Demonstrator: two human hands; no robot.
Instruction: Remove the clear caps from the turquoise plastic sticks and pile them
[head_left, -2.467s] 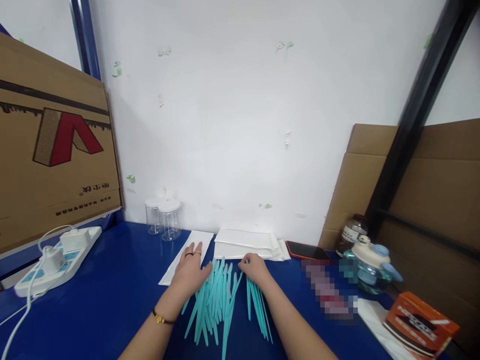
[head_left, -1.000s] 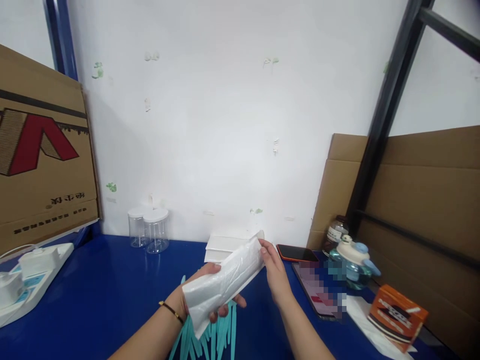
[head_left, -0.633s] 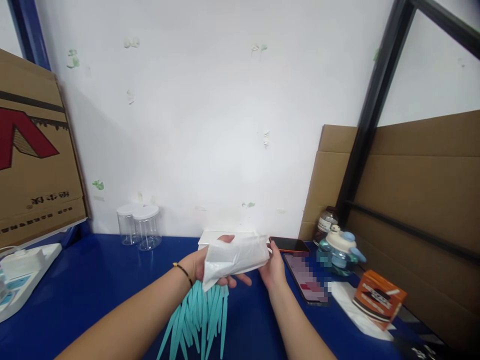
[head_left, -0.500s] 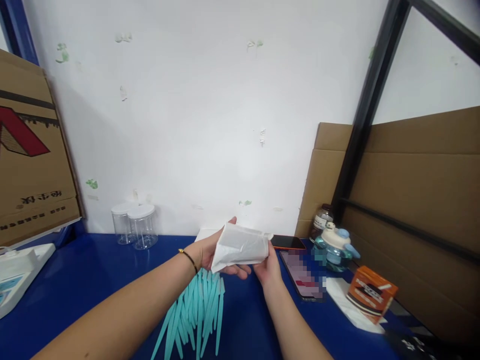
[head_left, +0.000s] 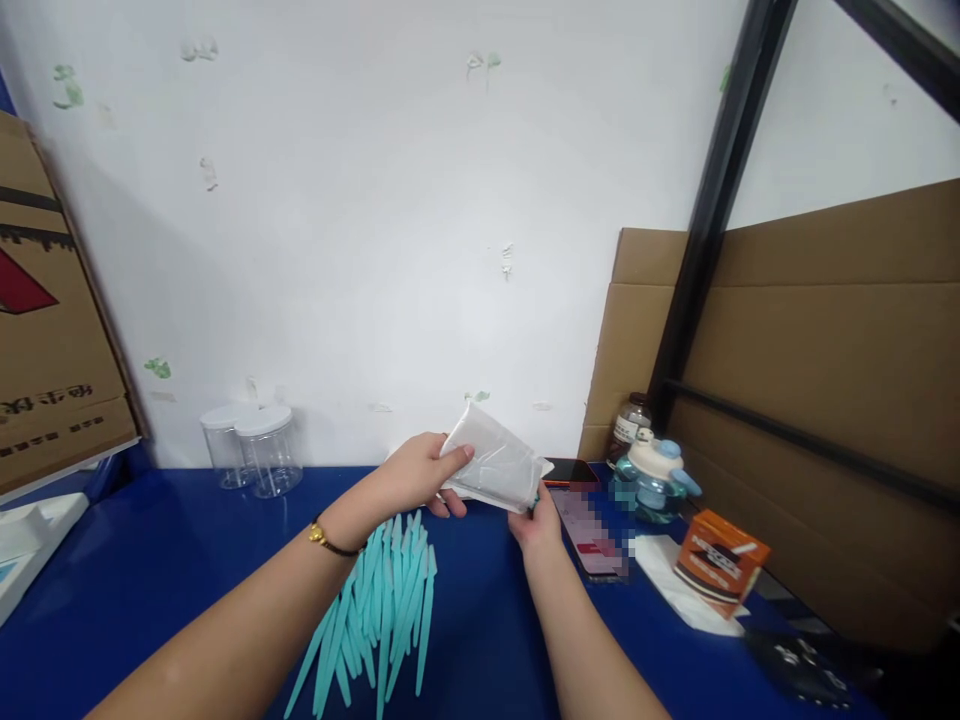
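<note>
So the white packet (head_left: 491,465) kinda slants down rightward, left hand (head_left: 424,475) clamped on its upper end, right hand (head_left: 538,525) gripping the lower.

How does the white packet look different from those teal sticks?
The white packet is held up between the left hand and right hand; the teal sticks lie on the blue tabletop. The packet is broad and creased; the sticks are narrow and tapering. The packet is white; the sticks are teal with paler far ends. No print shows on either.
</note>
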